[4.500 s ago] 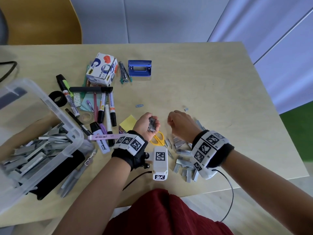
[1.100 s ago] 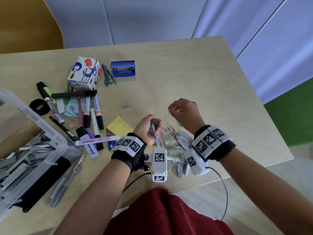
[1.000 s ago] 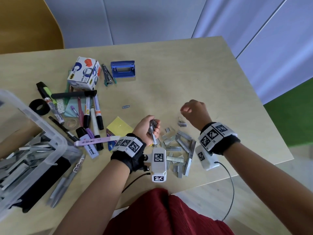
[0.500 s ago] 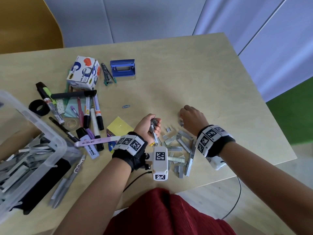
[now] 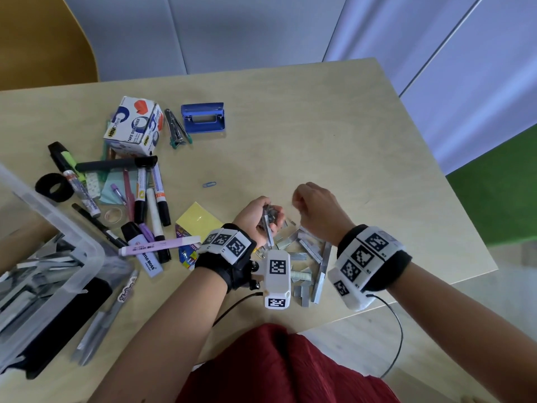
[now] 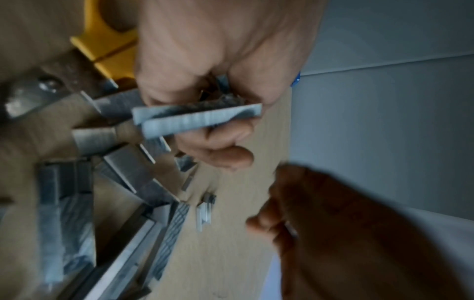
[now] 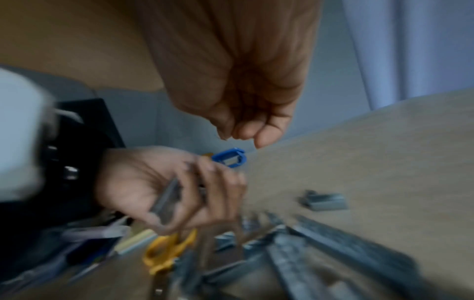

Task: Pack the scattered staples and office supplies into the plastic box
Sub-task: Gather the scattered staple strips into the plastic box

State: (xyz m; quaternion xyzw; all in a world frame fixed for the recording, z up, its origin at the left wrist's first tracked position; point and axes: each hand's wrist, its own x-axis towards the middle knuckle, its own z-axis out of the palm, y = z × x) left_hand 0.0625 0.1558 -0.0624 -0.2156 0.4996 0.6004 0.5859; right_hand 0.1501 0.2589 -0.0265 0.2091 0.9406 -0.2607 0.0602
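My left hand (image 5: 255, 213) hovers just above the table and grips a bundle of grey staple strips (image 5: 268, 218), seen close up as staple strips (image 6: 197, 119) in the left wrist view. My right hand (image 5: 313, 207) is beside it with curled fingers. The right fingertips (image 7: 241, 132) are pinched together, and a thin grey sliver shows between them in the left wrist view. More loose staple strips (image 5: 308, 251) lie under and in front of both hands. The clear plastic box (image 5: 87, 248) at the left holds several strips.
Yellow-handled scissors (image 7: 166, 249) lie under the left hand. Markers and pens (image 5: 154, 199), yellow sticky notes (image 5: 197, 219), a tape dispenser carton (image 5: 133, 126), a blue hole punch (image 5: 203, 117), a black tape roll (image 5: 53, 187) and a paper clip (image 5: 209, 184) lie about the table.
The right hand reached out to small staple pieces on the table, then lifted and came back beside the left hand. The left hand stayed put with its bundle.
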